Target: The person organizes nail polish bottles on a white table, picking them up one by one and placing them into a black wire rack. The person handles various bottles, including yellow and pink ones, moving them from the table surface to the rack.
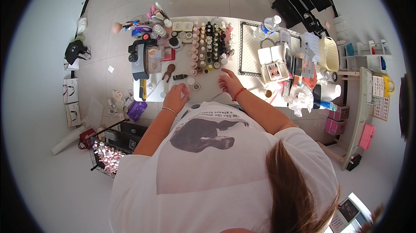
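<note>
Brown hair (288, 185) hangs over white T-shirt (186, 185). Left hand (175, 98): fingers curled; cannot tell if anything is held. Dark bottle (180, 77) lies on its side on the table (255, 83), just beyond it. Right hand (232, 85): fingers loosely spread, seemingly bare, near upright bottle rows (209, 44). Risk, judged: tight packing; one brushed bottle could topple neighbours. Open white case (264, 55) holds small pinkish pieces; cream basket (330, 54), contents unclear.

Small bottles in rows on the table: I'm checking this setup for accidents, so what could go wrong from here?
The right hand is close to the tightly packed bottles, so a nudge might topple several. The crumpled white material lies at the near edge of the table and could slip off.
</note>
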The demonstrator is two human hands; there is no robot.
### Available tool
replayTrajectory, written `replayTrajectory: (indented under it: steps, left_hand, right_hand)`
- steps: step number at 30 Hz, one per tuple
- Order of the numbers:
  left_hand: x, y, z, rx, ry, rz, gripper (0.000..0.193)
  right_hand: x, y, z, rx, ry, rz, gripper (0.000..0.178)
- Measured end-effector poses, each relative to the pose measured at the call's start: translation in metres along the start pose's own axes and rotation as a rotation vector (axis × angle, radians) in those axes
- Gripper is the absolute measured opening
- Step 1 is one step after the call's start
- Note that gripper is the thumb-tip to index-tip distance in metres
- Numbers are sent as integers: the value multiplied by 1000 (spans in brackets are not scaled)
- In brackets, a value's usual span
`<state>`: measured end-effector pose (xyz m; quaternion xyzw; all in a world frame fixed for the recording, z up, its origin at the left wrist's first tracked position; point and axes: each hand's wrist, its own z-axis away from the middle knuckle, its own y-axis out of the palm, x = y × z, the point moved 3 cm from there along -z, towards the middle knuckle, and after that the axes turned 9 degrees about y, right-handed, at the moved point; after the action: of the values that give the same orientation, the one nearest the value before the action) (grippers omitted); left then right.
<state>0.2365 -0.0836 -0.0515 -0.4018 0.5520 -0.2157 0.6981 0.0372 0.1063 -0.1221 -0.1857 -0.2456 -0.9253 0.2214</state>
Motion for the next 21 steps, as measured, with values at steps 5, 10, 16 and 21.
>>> replayTrajectory:
  steps: [5, 10, 16, 21]
  left_hand:
    - [2, 1, 0, -34, 16, -14, 34]
    - [-3, -2, -2, -30, 11, -16, 35]
    - [1, 1, -1, -50, 17, -13, 35]
    - [1, 1, -2, -32, 17, -22, 36]
  right_hand:
    - [3, 0, -5, 51, -25, 0, 55]
    - [4, -3, -7, 8, -7, -39, 49]
    - [0, -17, -12, 50, 47, -189, 36]
    - [-5, -15, -21, 33, 60, -57, 20]
